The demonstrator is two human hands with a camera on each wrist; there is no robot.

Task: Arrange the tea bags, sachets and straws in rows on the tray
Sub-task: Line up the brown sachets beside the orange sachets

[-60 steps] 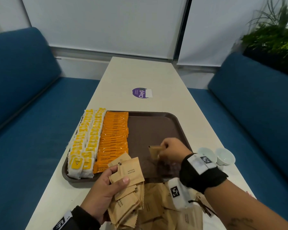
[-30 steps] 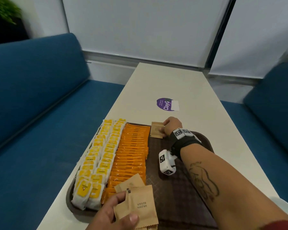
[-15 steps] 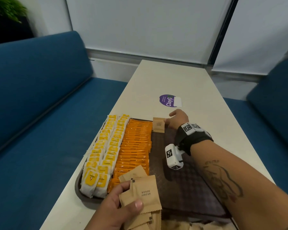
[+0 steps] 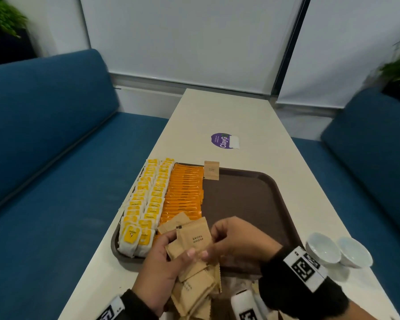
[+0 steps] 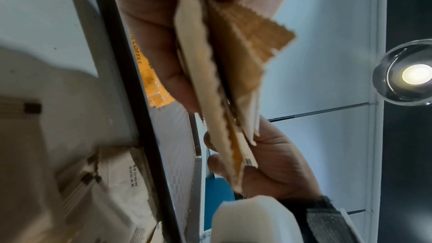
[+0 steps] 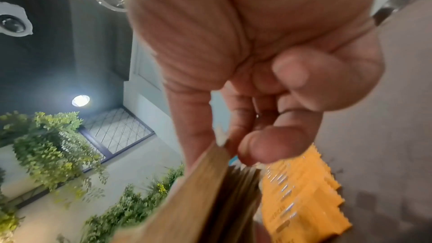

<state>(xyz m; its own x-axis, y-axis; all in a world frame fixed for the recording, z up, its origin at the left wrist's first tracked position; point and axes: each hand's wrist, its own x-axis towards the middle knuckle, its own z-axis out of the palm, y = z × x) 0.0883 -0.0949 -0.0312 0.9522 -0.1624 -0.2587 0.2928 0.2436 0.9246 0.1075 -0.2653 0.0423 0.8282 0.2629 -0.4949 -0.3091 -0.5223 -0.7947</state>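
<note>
Brown sugar sachets (image 4: 195, 239): matt kraft paper, tan, unglazed, with crimped sawtooth ends and fine ribbing along the seal; same stock on the lone sachet (image 4: 211, 170) at the tray's far rim. Orange coffee sachets (image 4: 185, 192): glossy film, catching highlights, serrated ends. Tea bags (image 4: 146, 204): white, soft, fibrous-looking paper with yellow printed tags. Tray (image 4: 247, 199): dark brown plastic, matt, with a fine woven-pattern texture on the floor and a smooth rolled rim. Table (image 4: 240, 116): cream top, smooth, low sheen. Small cups (image 4: 322, 249): white, glazed, shiny. Bench seats (image 4: 56, 135): blue cloth, matt.
</note>
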